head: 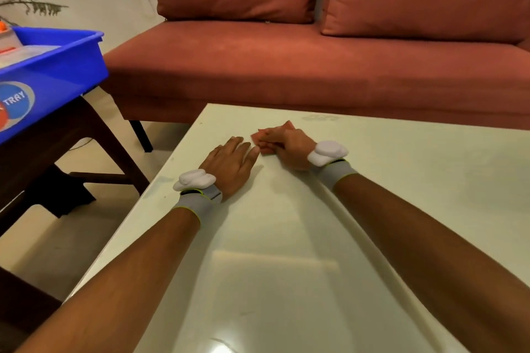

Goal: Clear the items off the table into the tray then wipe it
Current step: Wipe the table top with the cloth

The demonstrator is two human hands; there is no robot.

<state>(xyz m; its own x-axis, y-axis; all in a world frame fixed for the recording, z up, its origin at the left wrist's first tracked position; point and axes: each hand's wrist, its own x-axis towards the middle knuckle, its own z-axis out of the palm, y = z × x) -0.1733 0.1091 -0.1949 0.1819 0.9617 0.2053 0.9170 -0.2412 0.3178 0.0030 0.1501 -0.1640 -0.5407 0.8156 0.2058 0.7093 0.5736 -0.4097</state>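
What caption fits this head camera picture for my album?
Right hand grips a pink cloth on the white table, left hand flat beside it.

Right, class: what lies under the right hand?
A pink cloth, gripped by the right hand on the table. Only its edges show; the hand covers the rest.

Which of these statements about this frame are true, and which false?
1. The right hand holds a small pink cloth on the pale glossy table. True.
2. The left hand holds a cup. False: it lies flat on the table, holding nothing.
3. The blue plastic tray sits on that table. False: it rests on a dark wooden stand beside it.
4. The tray contains items. True.
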